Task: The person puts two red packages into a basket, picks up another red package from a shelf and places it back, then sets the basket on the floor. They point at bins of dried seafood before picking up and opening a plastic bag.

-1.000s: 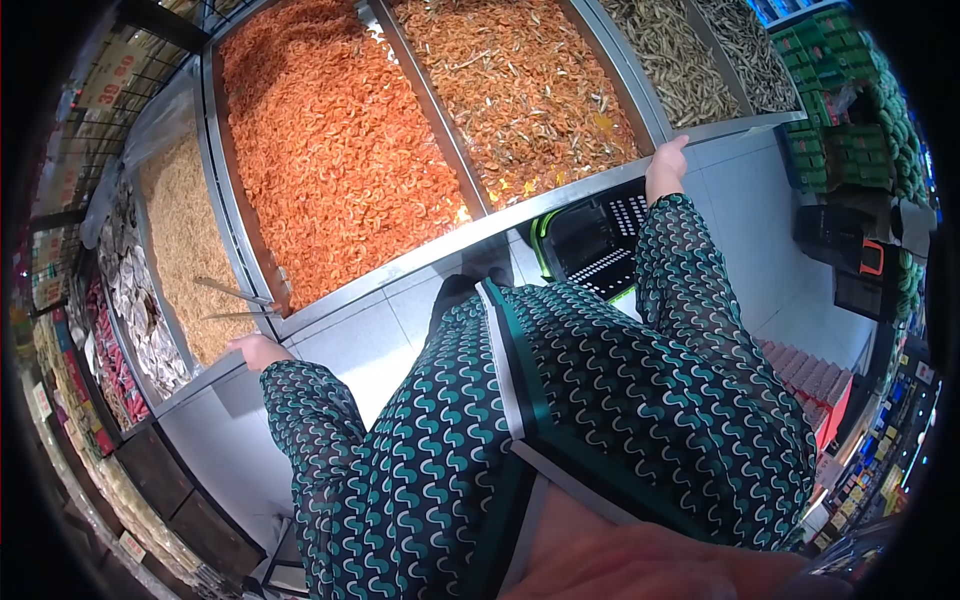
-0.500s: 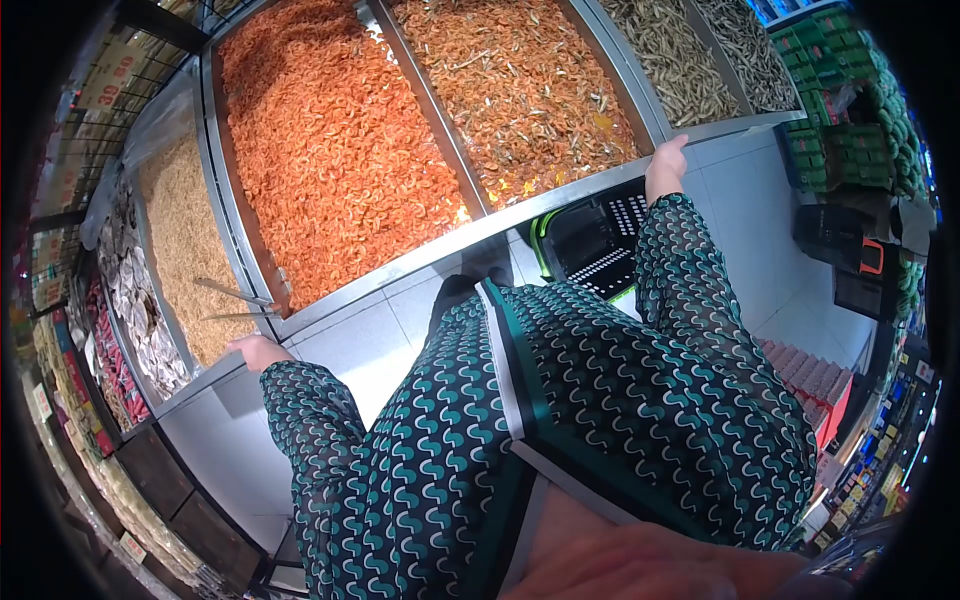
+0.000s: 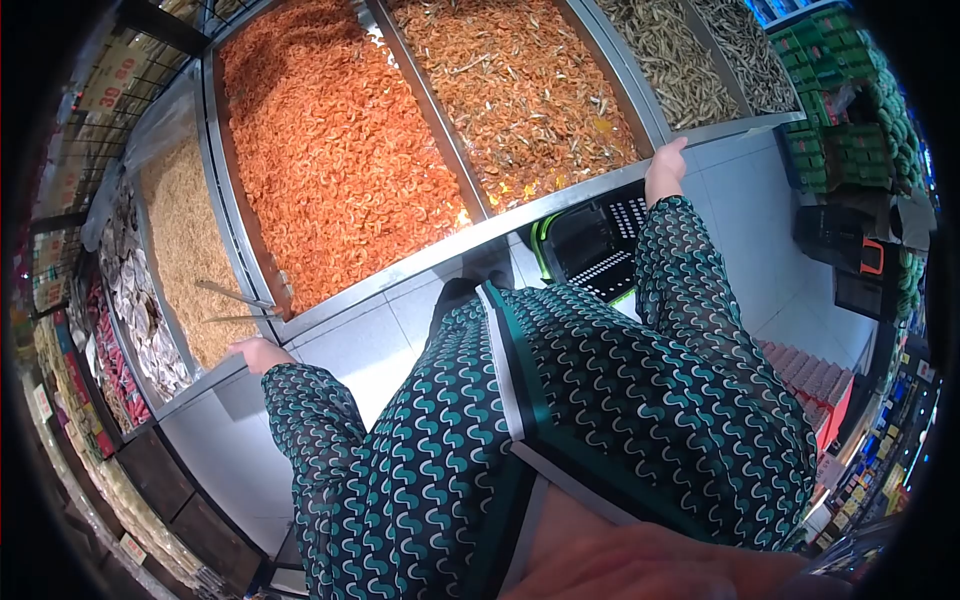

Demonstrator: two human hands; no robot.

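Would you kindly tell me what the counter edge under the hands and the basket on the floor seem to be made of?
Counter edge: brushed metal, probably stainless steel, grey with soft glare; the left hand and right hand rest on it. Basket: apparently moulded plastic, with black perforated walls and a green rim.

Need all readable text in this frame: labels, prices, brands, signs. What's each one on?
"30", red digits as far as they can be made out, the rest blurred: price card, top left.
Shelf-edge tags, far left: too small to read.
Green boxes, right: print blurred.
Aisle tags, lower right: unreadable.
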